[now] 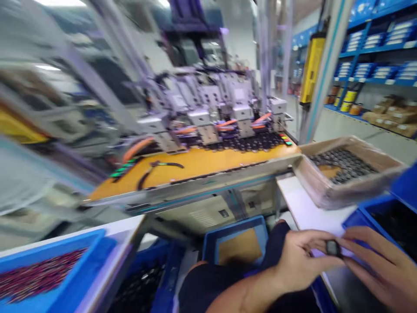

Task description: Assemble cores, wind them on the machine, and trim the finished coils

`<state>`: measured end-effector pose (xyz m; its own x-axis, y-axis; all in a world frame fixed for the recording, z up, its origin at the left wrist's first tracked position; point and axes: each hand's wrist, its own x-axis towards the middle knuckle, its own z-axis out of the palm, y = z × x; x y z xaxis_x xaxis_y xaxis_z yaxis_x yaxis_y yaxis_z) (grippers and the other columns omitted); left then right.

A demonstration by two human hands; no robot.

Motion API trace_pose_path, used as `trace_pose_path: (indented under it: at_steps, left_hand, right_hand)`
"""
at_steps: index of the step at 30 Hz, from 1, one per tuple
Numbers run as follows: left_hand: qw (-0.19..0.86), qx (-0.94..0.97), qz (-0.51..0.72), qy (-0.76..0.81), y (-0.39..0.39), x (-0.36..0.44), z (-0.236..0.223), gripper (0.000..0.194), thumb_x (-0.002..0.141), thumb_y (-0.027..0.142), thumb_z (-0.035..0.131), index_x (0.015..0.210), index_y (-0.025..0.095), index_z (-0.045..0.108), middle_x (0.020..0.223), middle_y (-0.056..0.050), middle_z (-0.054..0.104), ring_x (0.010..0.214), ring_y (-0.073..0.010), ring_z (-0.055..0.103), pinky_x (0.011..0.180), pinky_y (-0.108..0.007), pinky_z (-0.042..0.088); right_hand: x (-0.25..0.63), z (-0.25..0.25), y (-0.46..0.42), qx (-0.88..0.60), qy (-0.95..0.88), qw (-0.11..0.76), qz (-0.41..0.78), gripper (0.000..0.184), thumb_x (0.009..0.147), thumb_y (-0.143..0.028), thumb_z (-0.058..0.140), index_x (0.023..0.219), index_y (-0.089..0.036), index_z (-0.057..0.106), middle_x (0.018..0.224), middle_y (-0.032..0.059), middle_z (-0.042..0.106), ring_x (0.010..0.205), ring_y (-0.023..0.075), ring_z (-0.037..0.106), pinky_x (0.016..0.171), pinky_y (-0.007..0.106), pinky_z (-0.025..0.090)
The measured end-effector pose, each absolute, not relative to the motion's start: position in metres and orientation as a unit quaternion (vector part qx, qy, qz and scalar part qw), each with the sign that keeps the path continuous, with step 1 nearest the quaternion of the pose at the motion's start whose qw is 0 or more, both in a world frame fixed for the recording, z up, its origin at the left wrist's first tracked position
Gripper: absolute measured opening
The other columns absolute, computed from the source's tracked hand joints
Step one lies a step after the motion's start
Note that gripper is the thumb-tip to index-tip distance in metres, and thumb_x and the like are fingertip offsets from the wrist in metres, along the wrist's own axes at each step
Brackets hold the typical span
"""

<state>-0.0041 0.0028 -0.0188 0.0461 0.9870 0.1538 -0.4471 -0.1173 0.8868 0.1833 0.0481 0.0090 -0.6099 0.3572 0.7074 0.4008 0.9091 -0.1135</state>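
Dark cylindrical part is seen at the lower right of the view, pinched in the closed fingers of the left hand. The right hand is curled just beside it, its fingers almost meeting the part; whether it is gripped by that hand too cannot be told. Below the hands, a white board and a blue bin are placed. Nearby, a cardboard tray, lined with glossy plastic, is packed with similar dark cylinders. Beyond it, an orange machine bed is fitted with grey metal units, and a row of dark cylinders is lined up along it. Further left, a blue tray is heaped with thin striped leads, blurred by motion.
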Motion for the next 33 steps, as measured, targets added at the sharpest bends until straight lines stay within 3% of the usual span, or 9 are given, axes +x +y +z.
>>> trace_pose_path:
  at_steps: [5,11,23,29,33]
  left_hand:
    - [0.555,0.443,0.618,0.338,0.004,-0.016,-0.002,0.034,0.062,0.017,0.086,0.095,0.016,0.076,0.083,-0.006,0.079,0.074,-0.0173,0.075,0.074,-0.024,0.061]
    - [0.579,0.441,0.620,0.292,0.004,-0.015,0.006,0.041,0.060,0.001,0.082,0.094,0.024,0.078,0.082,-0.001,0.079,0.071,-0.0137,0.075,0.070,-0.016,0.060]
    - [0.622,0.426,0.595,0.279,0.002,-0.016,0.009,0.041,0.060,0.001,0.082,0.092,0.026,0.078,0.083,-0.001,0.079,0.072,-0.0120,0.075,0.071,-0.014,0.059]
    - [0.602,0.378,0.652,0.264,-0.001,0.003,0.003,0.031,0.066,0.009,0.083,0.091,0.026,0.077,0.089,-0.002,0.079,0.082,-0.0121,0.075,0.074,-0.013,0.057]
    - [0.526,0.440,0.669,0.286,-0.001,0.001,0.000,0.037,0.068,0.011,0.082,0.100,0.029,0.074,0.099,-0.002,0.078,0.091,-0.0148,0.074,0.079,-0.019,0.059]
  right_hand:
    - [0.165,0.045,0.048,-0.139,-0.916,0.377,0.005,0.025,0.091,-0.012,0.057,0.116,-0.012,0.057,0.096,0.0109,0.063,0.089,0.0172,0.062,0.074,0.030,0.057]
    - [0.163,0.050,0.048,-0.130,-0.911,0.391,-0.001,0.019,0.092,-0.013,0.058,0.111,-0.010,0.057,0.096,0.0117,0.063,0.088,0.0171,0.060,0.072,0.032,0.056]
    - [0.165,0.048,0.045,-0.110,-0.921,0.373,-0.024,0.019,0.090,-0.010,0.059,0.108,-0.010,0.059,0.094,0.0103,0.063,0.088,0.0154,0.060,0.075,0.030,0.058]
    - [0.164,0.048,0.044,-0.121,-0.909,0.387,-0.102,0.023,0.090,-0.022,0.061,0.107,-0.006,0.060,0.086,0.0112,0.064,0.078,0.0170,0.060,0.067,0.033,0.058]
    - [0.165,0.047,0.043,-0.110,-0.904,0.403,-0.089,0.026,0.086,-0.009,0.059,0.111,-0.003,0.058,0.093,0.0155,0.066,0.089,0.0210,0.062,0.073,0.036,0.060]
